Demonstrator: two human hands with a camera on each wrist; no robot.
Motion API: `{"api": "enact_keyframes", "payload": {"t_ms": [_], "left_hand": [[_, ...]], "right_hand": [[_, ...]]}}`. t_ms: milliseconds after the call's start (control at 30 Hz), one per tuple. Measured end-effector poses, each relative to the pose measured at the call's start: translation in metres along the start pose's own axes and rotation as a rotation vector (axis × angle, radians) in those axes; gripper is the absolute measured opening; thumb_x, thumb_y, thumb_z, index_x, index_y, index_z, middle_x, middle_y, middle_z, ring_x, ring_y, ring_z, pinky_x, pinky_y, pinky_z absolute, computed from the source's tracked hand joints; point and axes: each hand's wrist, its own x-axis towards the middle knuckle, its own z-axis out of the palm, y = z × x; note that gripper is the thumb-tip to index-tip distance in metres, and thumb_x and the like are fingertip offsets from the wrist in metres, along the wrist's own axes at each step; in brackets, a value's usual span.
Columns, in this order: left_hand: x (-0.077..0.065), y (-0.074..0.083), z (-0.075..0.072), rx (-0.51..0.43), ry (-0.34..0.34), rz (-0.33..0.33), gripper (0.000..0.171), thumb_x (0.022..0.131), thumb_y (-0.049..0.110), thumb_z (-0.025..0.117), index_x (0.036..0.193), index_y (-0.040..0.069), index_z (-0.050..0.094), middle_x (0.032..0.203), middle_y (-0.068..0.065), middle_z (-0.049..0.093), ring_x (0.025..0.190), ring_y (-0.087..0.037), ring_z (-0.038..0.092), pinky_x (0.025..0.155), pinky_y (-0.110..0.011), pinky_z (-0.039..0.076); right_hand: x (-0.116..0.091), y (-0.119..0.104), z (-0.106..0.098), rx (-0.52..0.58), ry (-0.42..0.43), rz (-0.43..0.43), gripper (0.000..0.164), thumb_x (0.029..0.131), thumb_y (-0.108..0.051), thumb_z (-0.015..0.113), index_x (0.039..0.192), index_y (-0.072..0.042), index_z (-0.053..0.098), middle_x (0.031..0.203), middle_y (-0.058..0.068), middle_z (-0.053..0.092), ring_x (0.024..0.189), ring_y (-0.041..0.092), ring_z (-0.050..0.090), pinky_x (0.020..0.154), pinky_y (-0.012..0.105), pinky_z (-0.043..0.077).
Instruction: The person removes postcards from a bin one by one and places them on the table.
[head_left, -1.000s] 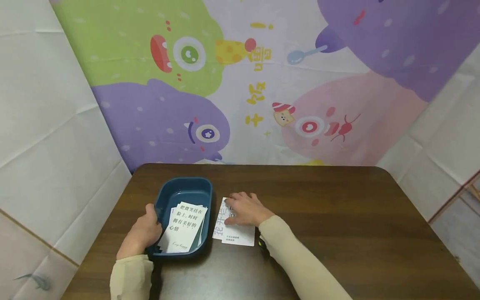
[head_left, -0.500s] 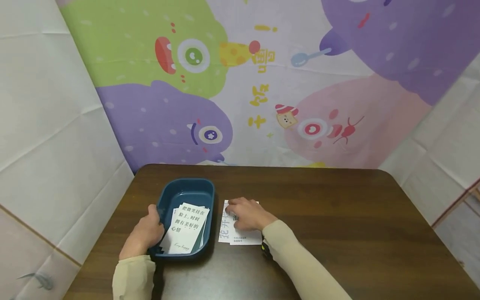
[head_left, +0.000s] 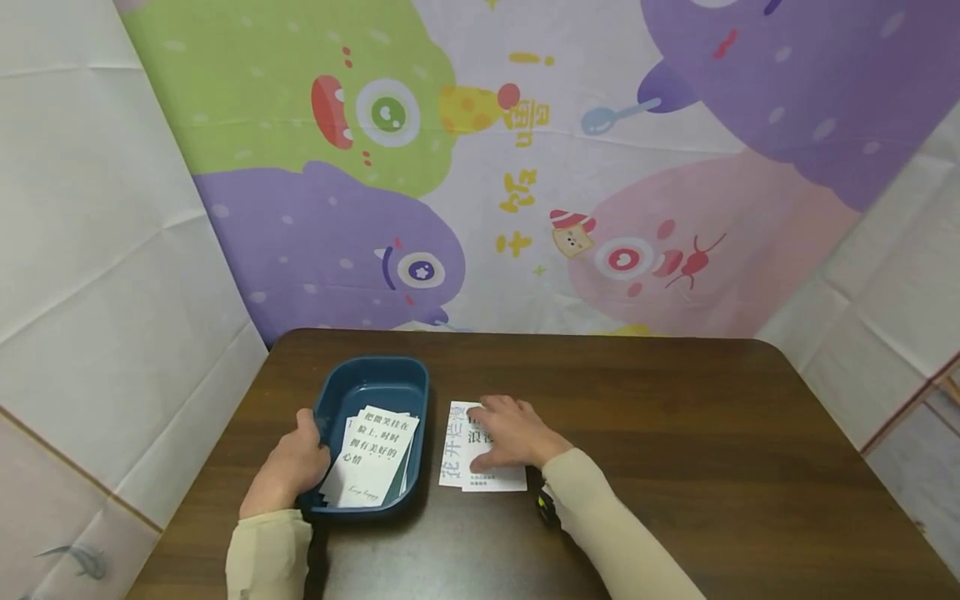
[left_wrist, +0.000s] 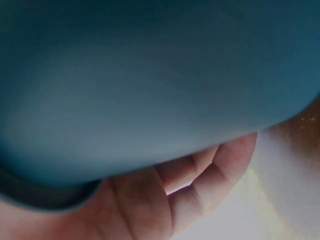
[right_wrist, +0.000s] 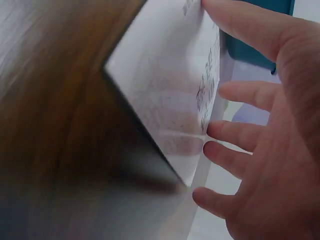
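My left hand [head_left: 288, 462] grips the left side of a dark blue plastic tray [head_left: 384, 386]. In the left wrist view its fingers [left_wrist: 212, 185] curl along the tray's outer side. Printed white cards [head_left: 367, 467] lie stacked in the near half of the tray. To the tray's right, a white card with dark lettering [head_left: 495, 480] overlaps another card with purple characters [head_left: 452, 454] on the table. My right hand [head_left: 517, 433] is spread over this pair. The right wrist view shows its fingertips [right_wrist: 212, 129] at the upper card's face, partly separated from each other.
Brown wood-grain table [head_left: 675, 433] stretches right of the cards. Behind its far edge hangs a cartoon-monster backdrop [head_left: 525, 292]. White cloth walls [head_left: 112, 250] stand on either side. A dark band [head_left: 547, 507] sits at my right wrist.
The right hand first draws the cards slightly rightward, then shifts right over them, uncovering more lettering. Its fingers are more spread. The left hand keeps its hold on the tray.
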Motion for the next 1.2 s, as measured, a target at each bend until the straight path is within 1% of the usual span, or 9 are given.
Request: {"api": "enact_keyframes", "payload": {"t_ms": [133,300,433,567,667,833,967,1100,1200], "left_hand": [[0.0,0.0,0.0,-0.001,-0.001,-0.006,0.06,0.096,0.006,0.041,0.14,-0.015,0.005,0.134,-0.051,0.036,0.113,-0.057,0.051,0.091,-0.069,0.043],[0.0,0.001,0.0,0.005,0.01,0.001,0.06,0.095,0.007,0.042,0.139,-0.016,0.006,0.133,-0.051,0.038,0.113,-0.057,0.051,0.092,-0.068,0.044],[0.0,0.001,-0.001,0.002,0.006,0.003,0.061,0.096,0.007,0.042,0.139,-0.016,0.005,0.133,-0.051,0.038,0.113,-0.057,0.051,0.092,-0.068,0.044],[0.0,0.0,0.0,-0.003,-0.006,0.004,0.062,0.097,0.008,0.042,0.14,-0.015,0.005,0.133,-0.052,0.037,0.113,-0.057,0.051,0.092,-0.068,0.043],[0.001,-0.001,0.0,-0.001,-0.005,0.003,0.062,0.097,0.008,0.043,0.14,-0.015,0.005,0.133,-0.052,0.037,0.113,-0.057,0.052,0.091,-0.068,0.044],[0.002,-0.002,0.002,-0.001,-0.003,-0.004,0.062,0.097,0.008,0.043,0.14,-0.016,0.005,0.133,-0.051,0.037,0.113,-0.057,0.051,0.092,-0.068,0.044],[0.002,-0.002,0.002,0.0,-0.005,-0.006,0.062,0.097,0.008,0.043,0.14,-0.016,0.004,0.133,-0.051,0.037,0.114,-0.057,0.051,0.092,-0.068,0.044],[0.002,-0.001,0.001,-0.001,-0.01,-0.009,0.063,0.097,0.009,0.043,0.14,-0.016,0.004,0.134,-0.051,0.036,0.114,-0.057,0.051,0.092,-0.069,0.043],[0.002,-0.001,0.001,0.002,-0.011,-0.009,0.063,0.097,0.009,0.043,0.139,-0.016,0.004,0.135,-0.051,0.036,0.114,-0.057,0.05,0.093,-0.069,0.042]], "right_hand": [[-0.005,0.009,0.002,0.029,0.02,0.03,0.085,0.073,-0.053,0.078,0.143,-0.015,0.048,0.152,0.017,0.04,0.137,0.036,0.034,0.109,0.063,0.028],[-0.008,0.015,0.002,0.055,0.058,0.026,0.084,0.072,-0.05,0.08,0.141,-0.013,0.049,0.15,0.018,0.042,0.135,0.036,0.037,0.107,0.061,0.033],[-0.009,0.016,0.002,0.074,0.083,0.019,0.085,0.071,-0.049,0.082,0.14,-0.012,0.05,0.144,0.016,0.047,0.129,0.034,0.041,0.103,0.059,0.036],[-0.008,0.018,0.001,0.082,0.088,0.023,0.087,0.069,-0.049,0.083,0.141,-0.013,0.05,0.138,0.013,0.049,0.123,0.032,0.042,0.099,0.056,0.039],[-0.005,0.019,-0.002,0.099,0.084,0.024,0.088,0.069,-0.045,0.085,0.142,-0.012,0.049,0.137,0.013,0.049,0.121,0.031,0.043,0.098,0.055,0.039],[-0.004,0.02,-0.001,0.175,0.092,0.03,0.091,0.069,-0.038,0.086,0.144,-0.006,0.045,0.136,0.015,0.048,0.119,0.031,0.043,0.099,0.051,0.041],[-0.007,0.024,0.001,0.222,0.13,0.075,0.091,0.071,-0.038,0.085,0.145,-0.004,0.043,0.138,0.017,0.045,0.122,0.03,0.041,0.099,0.049,0.044],[-0.012,0.03,-0.001,0.192,0.183,0.165,0.091,0.07,-0.043,0.084,0.142,-0.001,0.046,0.134,0.019,0.048,0.116,0.031,0.042,0.097,0.049,0.044],[-0.012,0.038,-0.004,0.182,0.168,0.237,0.093,0.068,-0.047,0.084,0.139,0.001,0.049,0.129,0.019,0.049,0.111,0.032,0.041,0.095,0.049,0.042]]}}
